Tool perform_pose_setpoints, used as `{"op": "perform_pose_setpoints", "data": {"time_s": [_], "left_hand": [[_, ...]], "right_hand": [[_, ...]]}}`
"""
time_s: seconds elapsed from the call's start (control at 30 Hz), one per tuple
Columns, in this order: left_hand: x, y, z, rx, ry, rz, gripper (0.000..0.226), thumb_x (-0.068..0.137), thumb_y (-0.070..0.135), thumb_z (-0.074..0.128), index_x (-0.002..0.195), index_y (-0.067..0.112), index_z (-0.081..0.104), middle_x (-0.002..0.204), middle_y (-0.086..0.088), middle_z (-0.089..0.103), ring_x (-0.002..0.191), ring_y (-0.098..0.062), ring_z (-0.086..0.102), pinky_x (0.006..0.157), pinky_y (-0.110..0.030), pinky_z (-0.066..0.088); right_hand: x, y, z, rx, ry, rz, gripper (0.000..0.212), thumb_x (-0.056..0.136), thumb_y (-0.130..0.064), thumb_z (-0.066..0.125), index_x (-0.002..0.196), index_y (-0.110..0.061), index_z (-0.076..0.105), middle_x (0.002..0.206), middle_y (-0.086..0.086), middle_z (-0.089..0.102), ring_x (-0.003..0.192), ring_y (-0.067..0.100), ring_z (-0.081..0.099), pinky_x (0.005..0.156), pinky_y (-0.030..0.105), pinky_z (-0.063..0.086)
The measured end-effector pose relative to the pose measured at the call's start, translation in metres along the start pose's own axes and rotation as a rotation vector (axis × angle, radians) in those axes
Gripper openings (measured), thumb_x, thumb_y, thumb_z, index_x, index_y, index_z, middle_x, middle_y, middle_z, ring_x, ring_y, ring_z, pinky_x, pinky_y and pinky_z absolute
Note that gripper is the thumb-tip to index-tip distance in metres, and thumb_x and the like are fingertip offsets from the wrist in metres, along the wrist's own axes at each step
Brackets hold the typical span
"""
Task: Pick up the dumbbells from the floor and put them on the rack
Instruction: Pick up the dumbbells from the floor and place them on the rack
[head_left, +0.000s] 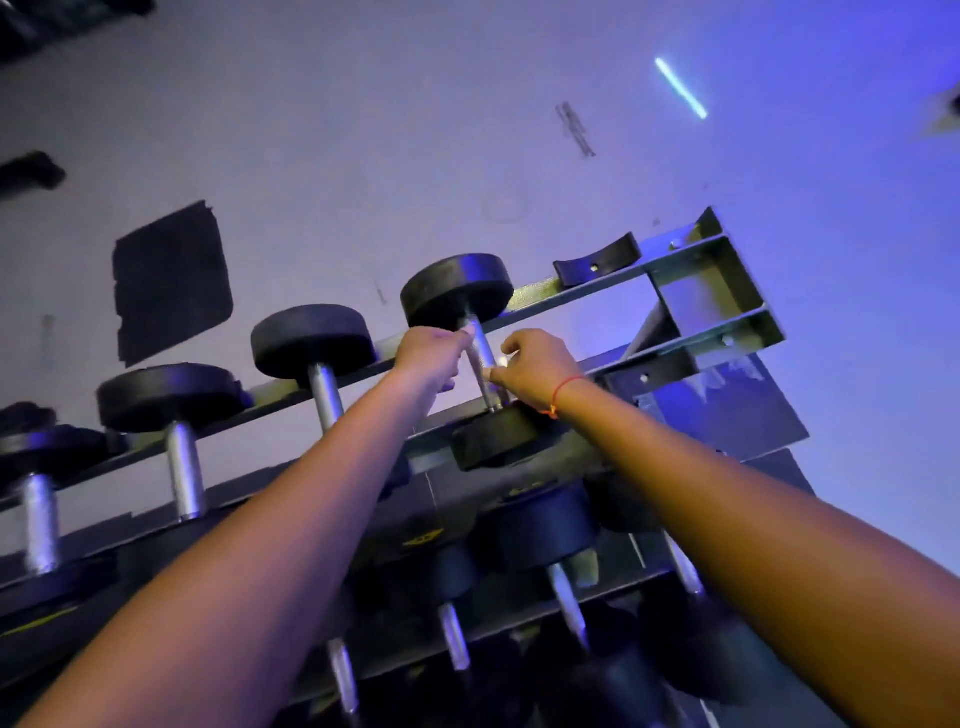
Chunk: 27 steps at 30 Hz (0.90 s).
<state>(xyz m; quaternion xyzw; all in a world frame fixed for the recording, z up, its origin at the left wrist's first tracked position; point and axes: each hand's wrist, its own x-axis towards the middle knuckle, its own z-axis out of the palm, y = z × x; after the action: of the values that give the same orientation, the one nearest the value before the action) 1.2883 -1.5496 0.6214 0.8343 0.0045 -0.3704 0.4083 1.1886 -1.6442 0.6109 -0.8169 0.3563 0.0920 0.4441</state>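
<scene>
Two bare forearms enter from the lower left and lower right corners and converge on the middle of the frame. Beneath them, in the lower centre, dark dumbbells on a lower tier (545, 525) sit in blurred shadow, their steel handles catching a little light.

At the frame's centre, both hands meet at one dumbbell (480, 358) that lies across the top rails of the rack (711, 275), its near head low and its far head up against the wall. The left hand (431, 353) touches the steel handle from the left, fingers loosely curled beside it rather than wrapped around. The right hand (535, 371), with a red string bracelet (563, 395) at the wrist, is half open, its thumb and fingertips touching the handle from the right without closing on it.

Left of it on the same tier, three more dumbbells (311, 353) rest in a row running to the left edge. To the right, a black saddle cradle (597, 265) sits bare on the back rail.

Beyond, a pale wall carries a dark patch (171, 280) at left and a bright light strip (680, 88) at upper right.
</scene>
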Motion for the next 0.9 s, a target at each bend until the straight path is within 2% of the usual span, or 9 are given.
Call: {"op": "perform_pose_setpoints", "data": {"time_s": [0.13, 0.2, 0.27, 0.33, 0.43, 0.5, 0.63, 0.77, 0.9], "left_hand": [[-0.051, -0.019, -0.029, 0.161, 0.007, 0.238, 0.041, 0.086, 0.045, 0.063, 0.083, 0.004, 0.064, 0.076, -0.004, 0.049, 0.071, -0.020, 0.045, 0.067, -0.032, 0.040], [-0.087, -0.030, -0.041, 0.285, 0.018, 0.402, 0.038, 0.087, 0.046, 0.061, 0.080, 0.009, 0.063, 0.074, -0.003, 0.047, 0.071, -0.019, 0.045, 0.068, -0.032, 0.038], [-0.129, -0.041, -0.050, 0.377, 0.003, 0.552, 0.027, 0.089, 0.047, 0.060, 0.094, 0.021, 0.067, 0.087, 0.002, 0.058, 0.085, -0.018, 0.055, 0.081, -0.033, 0.044], [-0.172, -0.055, -0.055, 0.461, -0.029, 0.696, 0.048, 0.086, 0.060, 0.057, 0.117, 0.024, 0.065, 0.113, 0.001, 0.065, 0.109, -0.019, 0.059, 0.093, -0.034, 0.044], [-0.236, -0.080, -0.059, 0.614, -0.046, 0.862, 0.075, 0.081, 0.076, 0.046, 0.140, 0.029, 0.048, 0.140, -0.002, 0.055, 0.129, -0.026, 0.049, 0.102, -0.038, 0.042], [-0.288, -0.094, -0.059, 0.726, -0.045, 0.999, 0.081, 0.080, 0.079, 0.040, 0.144, 0.029, 0.042, 0.144, -0.003, 0.050, 0.132, -0.028, 0.044, 0.106, -0.044, 0.040], [-0.387, -0.122, -0.050, 0.858, -0.004, 1.295, 0.081, 0.083, 0.075, 0.036, 0.146, 0.024, 0.040, 0.148, -0.009, 0.042, 0.136, -0.030, 0.037, 0.113, -0.042, 0.029], [-0.462, -0.174, -0.040, 0.897, 0.019, 1.440, 0.086, 0.081, 0.077, 0.026, 0.148, 0.025, 0.034, 0.153, -0.011, 0.034, 0.140, -0.033, 0.031, 0.114, -0.047, 0.028], [-0.531, -0.252, -0.025, 0.909, -0.026, 1.477, 0.081, 0.087, 0.074, 0.031, 0.152, 0.026, 0.024, 0.158, -0.010, 0.025, 0.144, -0.030, 0.022, 0.116, -0.047, 0.024]], "right_hand": [[-0.061, 0.004, -0.015, -0.009, 0.193, -0.063, 0.050, 0.084, -0.033, 0.064, 0.129, -0.013, 0.053, 0.126, 0.009, 0.060, 0.116, 0.025, 0.057, 0.100, 0.034, 0.044], [-0.103, 0.007, -0.015, -0.037, 0.280, -0.102, 0.050, 0.085, -0.029, 0.061, 0.132, -0.015, 0.050, 0.132, 0.009, 0.057, 0.120, 0.025, 0.054, 0.103, 0.035, 0.042], [-0.153, 0.010, -0.012, -0.072, 0.363, -0.161, 0.053, 0.084, -0.023, 0.059, 0.135, -0.015, 0.048, 0.137, 0.008, 0.054, 0.124, 0.025, 0.051, 0.106, 0.034, 0.038], [-0.207, 0.017, -0.006, -0.092, 0.426, -0.222, 0.056, 0.084, -0.021, 0.063, 0.137, -0.013, 0.047, 0.139, 0.008, 0.051, 0.128, 0.024, 0.047, 0.108, 0.032, 0.034], [-0.294, 0.030, 0.006, -0.135, 0.502, -0.256, 0.061, 0.081, -0.033, 0.064, 0.136, -0.013, 0.047, 0.138, 0.012, 0.050, 0.129, 0.028, 0.045, 0.111, 0.037, 0.034], [-0.358, 0.043, 0.012, -0.178, 0.566, -0.239, 0.066, 0.078, -0.043, 0.058, 0.137, -0.015, 0.046, 0.143, 0.014, 0.046, 0.133, 0.030, 0.041, 0.112, 0.044, 0.033], [-0.483, 0.065, 0.021, -0.262, 0.743, -0.150, 0.064, 0.087, -0.033, 0.063, 0.142, -0.012, 0.040, 0.149, 0.015, 0.037, 0.137, 0.032, 0.032, 0.113, 0.041, 0.025], [-0.583, 0.101, 0.046, -0.297, 0.886, -0.082, 0.065, 0.090, -0.038, 0.058, 0.146, -0.015, 0.033, 0.153, 0.011, 0.031, 0.141, 0.029, 0.025, 0.115, 0.041, 0.023], [-0.684, 0.143, 0.102, -0.235, 0.952, -0.024, 0.060, 0.093, -0.033, 0.053, 0.146, -0.017, 0.031, 0.153, 0.008, 0.029, 0.142, 0.027, 0.024, 0.115, 0.044, 0.027]]}}
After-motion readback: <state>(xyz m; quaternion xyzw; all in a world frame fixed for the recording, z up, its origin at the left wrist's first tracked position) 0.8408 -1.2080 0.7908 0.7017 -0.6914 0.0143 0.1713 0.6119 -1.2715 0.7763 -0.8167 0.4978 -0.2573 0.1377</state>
